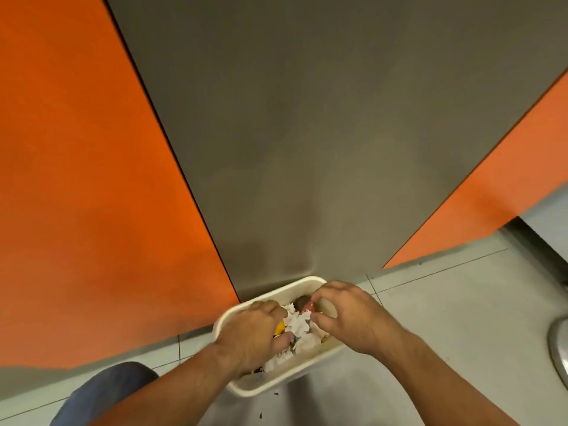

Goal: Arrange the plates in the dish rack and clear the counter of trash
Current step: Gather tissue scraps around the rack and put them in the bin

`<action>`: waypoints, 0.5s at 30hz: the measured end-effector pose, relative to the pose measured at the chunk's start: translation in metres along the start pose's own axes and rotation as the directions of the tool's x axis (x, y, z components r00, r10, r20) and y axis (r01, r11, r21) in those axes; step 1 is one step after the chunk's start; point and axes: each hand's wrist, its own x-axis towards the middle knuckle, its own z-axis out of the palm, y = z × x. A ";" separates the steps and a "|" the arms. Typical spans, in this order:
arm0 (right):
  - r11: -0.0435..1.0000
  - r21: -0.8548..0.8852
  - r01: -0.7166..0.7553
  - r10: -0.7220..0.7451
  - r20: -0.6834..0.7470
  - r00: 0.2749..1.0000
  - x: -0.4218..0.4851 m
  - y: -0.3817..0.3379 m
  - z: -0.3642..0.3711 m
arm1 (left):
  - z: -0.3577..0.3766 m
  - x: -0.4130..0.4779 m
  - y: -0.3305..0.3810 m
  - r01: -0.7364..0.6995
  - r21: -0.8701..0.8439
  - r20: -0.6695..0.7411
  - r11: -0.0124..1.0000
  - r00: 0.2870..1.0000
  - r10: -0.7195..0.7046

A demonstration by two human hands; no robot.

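A cream rectangular bin (302, 282) stands on the floor against the cabinet front. It holds crumpled white tissue (296, 325), a yellow item (280, 328) and a reddish scrap (307, 308). My left hand (255, 333) reaches down into the bin's left side, fingers curled among the trash and the yellow item; what it grips is hidden. My right hand (347, 318) hovers over the bin's right side, thumb and fingers curved around the reddish scrap and tissue. No plates or dish rack are in sight.
Orange cabinet doors (92, 179) flank a grey panel (307, 118) straight ahead. Pale floor tiles (445, 302) spread right of the bin, with small dark crumbs (261, 415) near it. A round metal object (559, 345) sits at the right edge. My knee in blue cloth (107, 388) is lower left.
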 end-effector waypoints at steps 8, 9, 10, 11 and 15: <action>0.999 -0.036 0.026 -0.032 -0.161 0.987 -0.076 -0.075 -0.155 | -0.212 -0.097 0.067 -0.353 -0.040 -0.378 0.935 0.871 0.313; 0.999 -0.021 0.034 -0.037 -0.166 0.985 -0.089 -0.087 -0.179 | -0.241 -0.113 0.078 -0.387 -0.042 -0.399 0.921 0.852 0.340; 0.999 -0.004 0.041 -0.041 -0.169 0.985 -0.103 -0.101 -0.204 | -0.270 -0.129 0.089 -0.410 -0.040 -0.405 0.911 0.840 0.360; 0.999 0.014 0.047 -0.044 -0.174 0.984 -0.118 -0.115 -0.229 | -0.299 -0.145 0.100 -0.427 -0.031 -0.412 0.904 0.829 0.378; 0.996 0.047 0.076 -0.062 -0.241 0.968 -0.176 -0.164 -0.332 | -0.406 -0.204 0.138 -0.458 0.012 -0.474 0.889 0.780 0.408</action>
